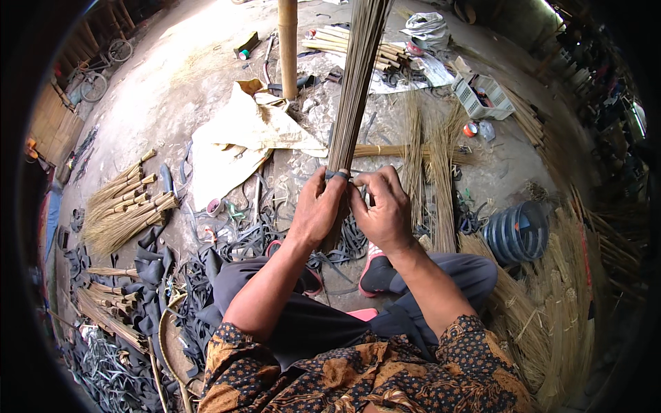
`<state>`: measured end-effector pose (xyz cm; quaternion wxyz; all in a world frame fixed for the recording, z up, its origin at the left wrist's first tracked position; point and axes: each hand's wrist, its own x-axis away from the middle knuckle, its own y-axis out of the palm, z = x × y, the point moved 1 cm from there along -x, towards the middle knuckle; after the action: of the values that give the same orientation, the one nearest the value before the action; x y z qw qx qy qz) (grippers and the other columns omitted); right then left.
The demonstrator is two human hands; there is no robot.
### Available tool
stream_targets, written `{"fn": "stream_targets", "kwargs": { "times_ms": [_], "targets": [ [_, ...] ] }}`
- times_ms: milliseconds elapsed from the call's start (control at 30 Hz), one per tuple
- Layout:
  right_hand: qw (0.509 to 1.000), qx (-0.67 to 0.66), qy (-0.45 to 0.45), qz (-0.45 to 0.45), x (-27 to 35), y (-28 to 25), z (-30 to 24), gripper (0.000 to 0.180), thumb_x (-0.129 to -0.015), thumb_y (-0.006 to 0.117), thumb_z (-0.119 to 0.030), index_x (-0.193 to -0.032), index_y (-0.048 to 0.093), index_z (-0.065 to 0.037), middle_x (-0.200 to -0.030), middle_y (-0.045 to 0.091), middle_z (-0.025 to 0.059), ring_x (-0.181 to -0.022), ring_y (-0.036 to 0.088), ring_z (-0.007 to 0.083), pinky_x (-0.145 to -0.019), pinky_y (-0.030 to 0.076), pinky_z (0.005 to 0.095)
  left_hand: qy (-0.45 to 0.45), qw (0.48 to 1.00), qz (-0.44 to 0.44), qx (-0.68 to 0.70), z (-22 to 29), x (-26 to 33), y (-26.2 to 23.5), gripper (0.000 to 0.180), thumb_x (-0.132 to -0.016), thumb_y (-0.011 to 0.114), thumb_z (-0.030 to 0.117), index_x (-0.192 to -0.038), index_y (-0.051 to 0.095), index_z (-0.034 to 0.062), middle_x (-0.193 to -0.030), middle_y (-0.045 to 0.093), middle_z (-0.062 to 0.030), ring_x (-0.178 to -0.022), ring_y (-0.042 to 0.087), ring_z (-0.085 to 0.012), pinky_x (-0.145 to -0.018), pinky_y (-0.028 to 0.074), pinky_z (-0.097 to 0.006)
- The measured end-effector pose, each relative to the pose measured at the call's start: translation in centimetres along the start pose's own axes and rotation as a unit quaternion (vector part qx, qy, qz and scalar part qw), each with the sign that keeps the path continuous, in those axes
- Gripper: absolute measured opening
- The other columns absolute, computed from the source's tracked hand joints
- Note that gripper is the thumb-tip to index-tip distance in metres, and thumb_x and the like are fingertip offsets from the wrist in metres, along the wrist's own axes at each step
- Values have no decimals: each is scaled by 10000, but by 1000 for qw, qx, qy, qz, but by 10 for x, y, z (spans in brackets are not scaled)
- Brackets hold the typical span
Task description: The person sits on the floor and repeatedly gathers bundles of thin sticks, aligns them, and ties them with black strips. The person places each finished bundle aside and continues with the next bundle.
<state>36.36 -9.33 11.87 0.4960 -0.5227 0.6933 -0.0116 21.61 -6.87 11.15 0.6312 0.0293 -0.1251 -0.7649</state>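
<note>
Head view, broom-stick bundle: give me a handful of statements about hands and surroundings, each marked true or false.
1. Both hands grip the same upright bundle of thin sticks. True: the left hand and right hand close around it side by side.
2. A dark band wraps the bundle just above the left hand. True.
3. The white plastic basket lies by the person's left knee. False: it lies far ahead, to the right.
4. Finished tied bundles lie on the ground at the left. True.
5. The blue ribbed container stands to the left of the hands. False: it is on the right.
</note>
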Motion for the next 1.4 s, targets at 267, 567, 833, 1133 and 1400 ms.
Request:
{"fn": "stream_targets", "kwargs": {
  "times_ms": [267,567,833,1133,1400],
  "targets": [
    [997,77,-4,7,-6,8,-6,216,-856,734,-65,-1016,589,-53,-947,579,147,-789,640,393,-635,531,468,41,993,22,-109,-2,-2,3,279,-1018,581,253,-1077,608,-18,-750,565,-5,-700,504,-68,-587,415,-275],
    [977,126,-151,-80,-28,-23,15,168,-883,703,-61,-999,581,-48,-934,536,142,-812,636,338,-711,547,430,12,995,-76,-60,5,3,0,273,-1038,586,230,-1136,613,-23,-789,606,-9,-672,550,-77,-589,453,-267],
    [860,-418,192,-222,29,-13,-1,691,-882,740,-65,-1492,421,-8,-1383,568,126,-1271,570,249,-1111,436,391,232,971,13,-56,8,2,22,425,-995,721,221,-1292,541,-23,-1030,643,-59,-929,610,-160,-880,516,-311],
    [781,-424,284,-359,61,-10,-11,200,-919,774,-178,-885,609,-68,-716,602,-25,-656,602,85,-588,470,295,5,927,-257,274,44,0,9,289,-1004,719,340,-987,534,119,-665,441,17,-548,493,-126,-508,426,-292],
    [927,-104,296,-205,72,-12,-4,297,-869,788,-246,-909,588,-31,-679,572,47,-636,619,187,-613,499,403,43,992,79,86,61,-15,23,307,-988,744,351,-955,612,76,-688,539,9,-577,563,-149,-608,545,-346]
  ]
}}
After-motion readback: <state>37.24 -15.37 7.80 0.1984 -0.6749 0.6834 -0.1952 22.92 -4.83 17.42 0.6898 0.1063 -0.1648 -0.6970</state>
